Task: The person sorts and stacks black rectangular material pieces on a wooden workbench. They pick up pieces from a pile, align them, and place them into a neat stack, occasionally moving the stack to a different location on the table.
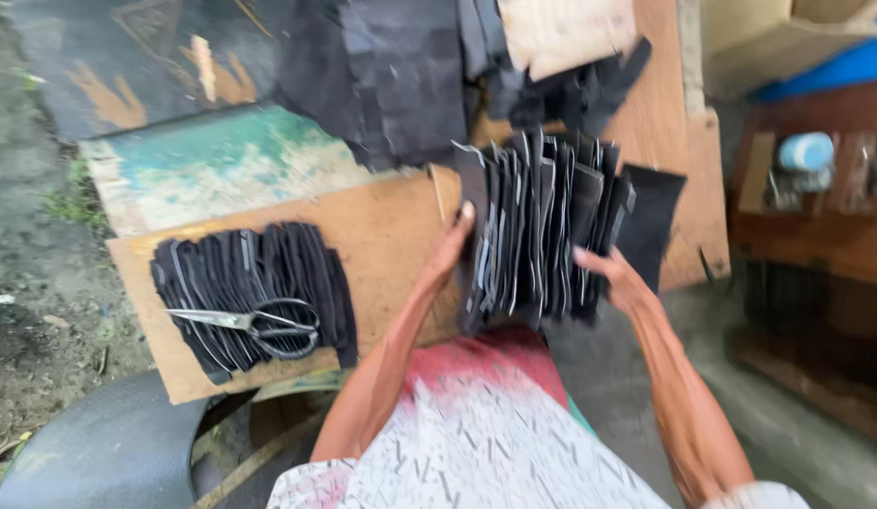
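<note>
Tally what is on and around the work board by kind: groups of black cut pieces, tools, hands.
Groups of black cut pieces: 3 (held stack, flat stack, heap)
Scissors: 1, lying on the flat stack
Hands on the held stack: 2 (left hand, right hand)
Wooden board: 1
Total: 7

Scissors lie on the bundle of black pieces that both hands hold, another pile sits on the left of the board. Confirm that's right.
Not quite. The head view shows the scissors on the left pile on the board; both hands, left and right, hold the bundle.
</note>
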